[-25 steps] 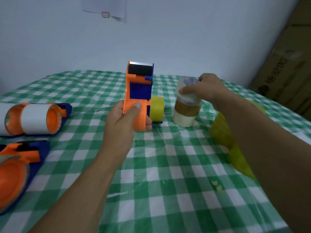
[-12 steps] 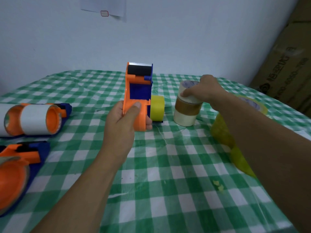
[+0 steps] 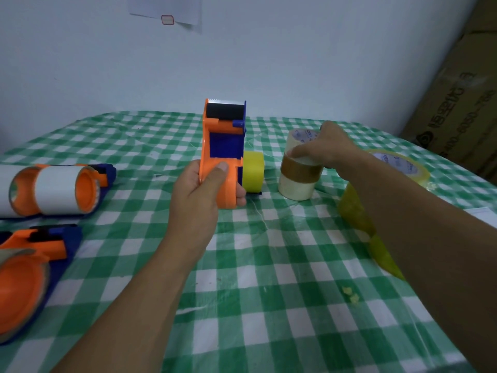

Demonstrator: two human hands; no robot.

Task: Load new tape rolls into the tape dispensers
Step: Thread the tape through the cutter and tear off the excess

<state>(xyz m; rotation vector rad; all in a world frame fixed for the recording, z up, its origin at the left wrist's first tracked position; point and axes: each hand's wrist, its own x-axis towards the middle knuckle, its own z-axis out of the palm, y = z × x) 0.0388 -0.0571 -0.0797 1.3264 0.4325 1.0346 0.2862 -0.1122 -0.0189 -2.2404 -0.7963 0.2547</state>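
Left hand [image 3: 200, 189]: grips dispenser [image 3: 223, 152], upright.
Right hand [image 3: 326, 149]: grips top roll [image 3: 301, 146] of stack [image 3: 298, 176], right of dispenser.

The checked table [image 3: 269, 305] bears two dispensers [image 3: 53, 189] left, a yellow roll [image 3: 252, 172] far-centre, stacked rolls [image 3: 297, 181] and a larger roll [image 3: 400, 168] right.

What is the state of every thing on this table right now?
held dispenser: upright, gripped by left hand.
roll stack: standing; top roll gripped by right hand.
white-roll dispenser: lying on its side, loaded.
near dispenser: lying, loaded.
yellow roll: on edge.
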